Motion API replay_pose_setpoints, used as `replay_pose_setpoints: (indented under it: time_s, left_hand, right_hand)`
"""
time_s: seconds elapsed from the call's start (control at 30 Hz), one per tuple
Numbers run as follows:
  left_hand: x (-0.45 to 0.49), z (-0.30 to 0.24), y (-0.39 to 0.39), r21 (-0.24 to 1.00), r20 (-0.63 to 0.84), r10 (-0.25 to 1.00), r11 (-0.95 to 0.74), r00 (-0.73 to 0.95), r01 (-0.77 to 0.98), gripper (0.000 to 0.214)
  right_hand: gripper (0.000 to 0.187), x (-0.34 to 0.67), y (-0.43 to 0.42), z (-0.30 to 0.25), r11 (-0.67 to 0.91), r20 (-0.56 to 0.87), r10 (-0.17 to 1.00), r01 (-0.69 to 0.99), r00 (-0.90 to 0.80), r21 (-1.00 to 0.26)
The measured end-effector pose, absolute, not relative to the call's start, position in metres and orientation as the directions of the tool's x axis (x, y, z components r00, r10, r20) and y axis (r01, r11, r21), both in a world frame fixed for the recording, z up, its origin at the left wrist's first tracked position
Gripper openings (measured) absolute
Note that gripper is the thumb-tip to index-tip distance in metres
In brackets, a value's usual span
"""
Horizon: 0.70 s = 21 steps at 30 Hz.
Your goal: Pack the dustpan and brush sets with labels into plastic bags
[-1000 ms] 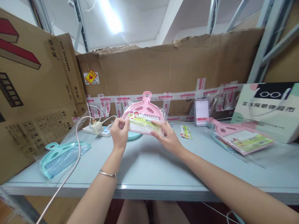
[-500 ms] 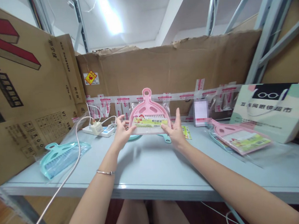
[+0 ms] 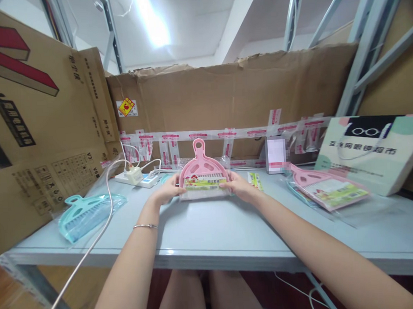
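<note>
A pink dustpan [image 3: 200,166] with a brush and a printed green-yellow card sits in a clear plastic bag, its handle pointing up and away from me. My left hand [image 3: 167,188] grips its left edge, and my right hand [image 3: 239,185] pinches the right edge with the thumb on the card. Behind it, bits of a turquoise item show, mostly hidden. To the left lies a bagged turquoise dustpan [image 3: 86,215]. On the right, another bagged pink dustpan [image 3: 329,189] rests over a turquoise one [image 3: 294,188].
A white power strip [image 3: 148,179] with a plug stands at the back left, its cable [image 3: 105,221] crossing the table [image 3: 218,233]. A green card [image 3: 255,181], a blurred-out upright screen [image 3: 276,155] and a paper bag [image 3: 371,158] are to the right. Cardboard [image 3: 231,94] walls the back.
Both hands have lowered the pink dustpan toward the table. The fingers of my right hand, raised before, now wrap behind the right edge.
</note>
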<state>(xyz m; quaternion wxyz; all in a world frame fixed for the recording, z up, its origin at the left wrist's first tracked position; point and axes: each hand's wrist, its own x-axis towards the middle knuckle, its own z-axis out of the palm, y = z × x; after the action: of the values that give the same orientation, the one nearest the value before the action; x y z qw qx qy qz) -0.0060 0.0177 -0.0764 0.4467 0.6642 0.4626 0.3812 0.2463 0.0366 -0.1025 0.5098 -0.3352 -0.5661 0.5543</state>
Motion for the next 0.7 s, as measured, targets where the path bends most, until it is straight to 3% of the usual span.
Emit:
replay_pose_setpoints:
  time_s: [0.13,0.33,0.47,0.7]
  left_hand:
    - [-0.006,-0.076,0.018,0.953,0.077,0.955,-0.155,0.287,0.26,0.049]
    - [-0.003,-0.076,0.016,0.964,0.094,0.947,-0.164,0.306,0.21,0.054]
    - [0.01,-0.085,0.021,0.931,0.237,0.917,-0.309,0.321,0.194,0.046]
    - [0.022,-0.088,0.032,0.821,0.52,0.853,-0.517,0.057,0.242,0.039]
  right_hand:
    - [0.041,0.249,0.041,-0.106,0.231,0.255,0.935,-0.121,-0.247,-0.965]
    - [0.022,0.246,0.049,-0.11,0.415,0.402,0.905,0.084,-0.136,-0.906]
    - [0.019,0.25,0.058,-0.112,0.456,0.477,0.876,0.203,0.068,-0.866]
    - [0.027,0.273,0.07,-0.101,0.534,0.56,0.764,0.174,0.32,-0.827]
